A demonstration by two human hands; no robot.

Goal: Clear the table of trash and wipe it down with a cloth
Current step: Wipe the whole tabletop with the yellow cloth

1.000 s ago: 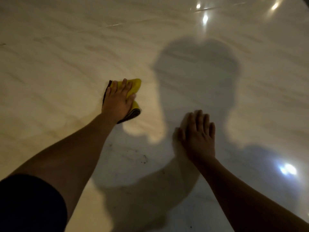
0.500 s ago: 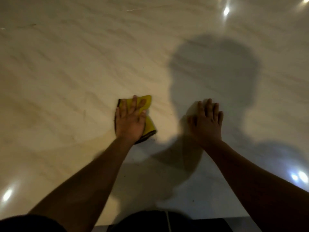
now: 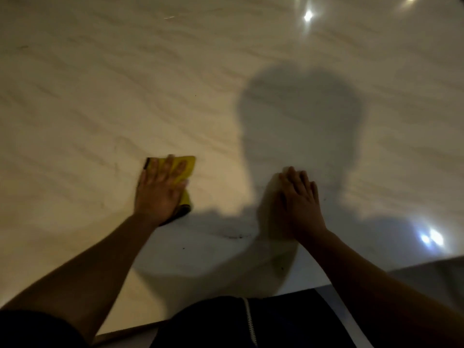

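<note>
Honestly, pressing cloth (image 3: 189, 162) under flat left hand (image 3: 158, 192), right hand (image 3: 300, 197) flat on table (image 3: 100, 96) right of cloth; might miss shadowed specks (image 3: 236, 237) near cloth.

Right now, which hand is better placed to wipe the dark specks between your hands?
Left, probably. The left hand presses the yellow cloth flat; the right hand lies bare on the table.

Dim warm light, glare spots (image 3: 307, 15) on glossy table (image 3: 75, 96), broad head-shaped shadow (image 3: 301, 116) at centre, soft blur throughout
</note>
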